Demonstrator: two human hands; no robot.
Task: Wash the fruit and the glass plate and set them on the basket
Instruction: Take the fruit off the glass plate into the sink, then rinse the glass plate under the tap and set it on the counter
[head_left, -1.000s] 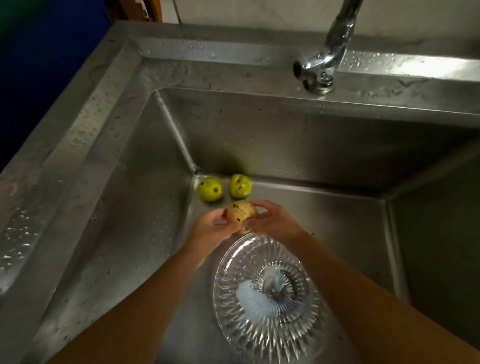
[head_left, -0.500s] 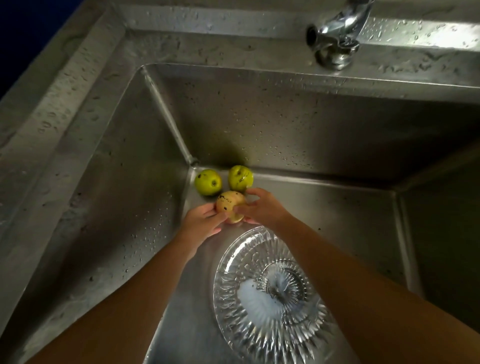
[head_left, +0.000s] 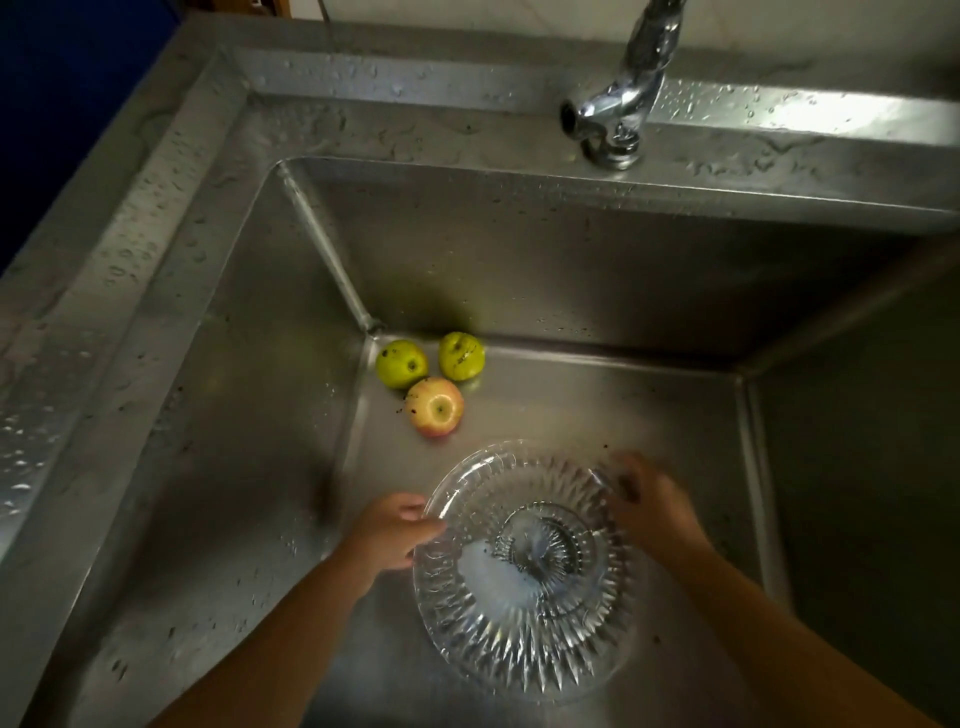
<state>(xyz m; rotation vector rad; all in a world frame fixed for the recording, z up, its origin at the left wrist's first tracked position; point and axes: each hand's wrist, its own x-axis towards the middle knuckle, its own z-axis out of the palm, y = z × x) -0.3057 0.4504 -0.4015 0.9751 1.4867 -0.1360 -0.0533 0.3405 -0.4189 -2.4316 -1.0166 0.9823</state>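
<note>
A cut-glass plate (head_left: 524, 613) lies in the steel sink (head_left: 218, 395) over the drain. My left hand (head_left: 392, 530) grips its left rim, thumb over the edge. My right hand (head_left: 652, 506), blurred, sits on the plate's upper right rim; I cannot tell how firmly it grips. A yellow-red apple (head_left: 435, 407) with dark specks rests on the sink floor beyond the plate, free of both hands. Behind it two green apples (head_left: 401, 364) (head_left: 462, 355) sit in the far left corner.
A chrome tap (head_left: 621, 104) stands on the wet back ledge, with no water running. Droplets cover the left ledge (head_left: 104, 249). The sink floor to the right of the apples is bare. No basket is in view.
Both hands let go of the yellow-red apple, which now rests by the green ones. They moved back toward me onto the rims of the glass plate.
</note>
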